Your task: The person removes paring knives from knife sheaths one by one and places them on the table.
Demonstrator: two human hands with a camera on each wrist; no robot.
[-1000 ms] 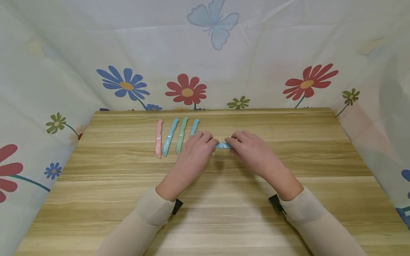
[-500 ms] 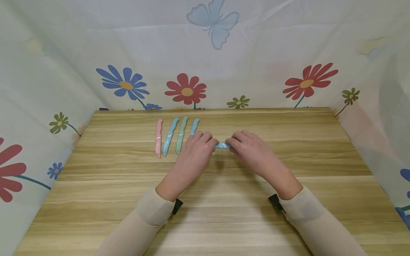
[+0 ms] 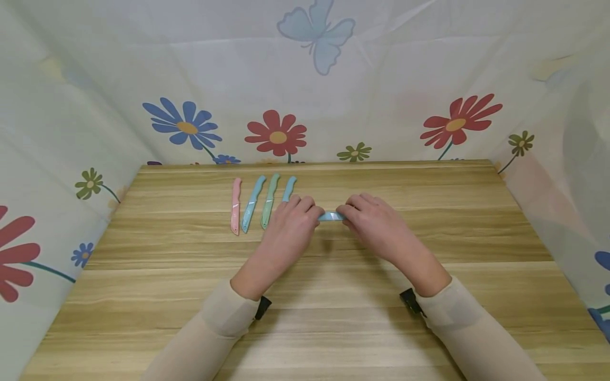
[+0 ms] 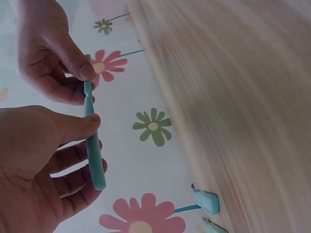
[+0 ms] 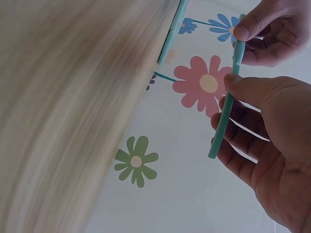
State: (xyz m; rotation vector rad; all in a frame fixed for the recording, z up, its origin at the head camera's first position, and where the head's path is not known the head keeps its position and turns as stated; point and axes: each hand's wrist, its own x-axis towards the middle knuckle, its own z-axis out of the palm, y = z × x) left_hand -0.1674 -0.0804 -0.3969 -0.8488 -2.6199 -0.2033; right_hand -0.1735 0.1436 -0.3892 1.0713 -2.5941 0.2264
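Note:
A blue knife in a matching sheath (image 3: 331, 216) is held level above the table between both hands. My left hand (image 3: 292, 227) pinches its left end, thumb along the near side and fingers behind. The right end is pinched the same way by my right hand (image 3: 378, 227). In the left wrist view the knife (image 4: 95, 165) shows edge-on, thumb and fingers on opposite sides. The right wrist view shows the slim, slightly curved right part of the knife (image 5: 224, 121). Only its short middle shows from the head.
Left of the hands lie a pink knife (image 3: 235, 206), a blue knife (image 3: 253, 203) and a green knife (image 3: 270, 201) in a row. Another blue knife (image 3: 289, 188) is partly hidden by the left hand. Flowered cloth (image 3: 381, 106) surrounds the wooden table (image 3: 333, 328).
Almost nothing moves. Both hands keep their pinch on the blue knife, which appears turned slightly about its length, and the right hand shifts a touch to the right.

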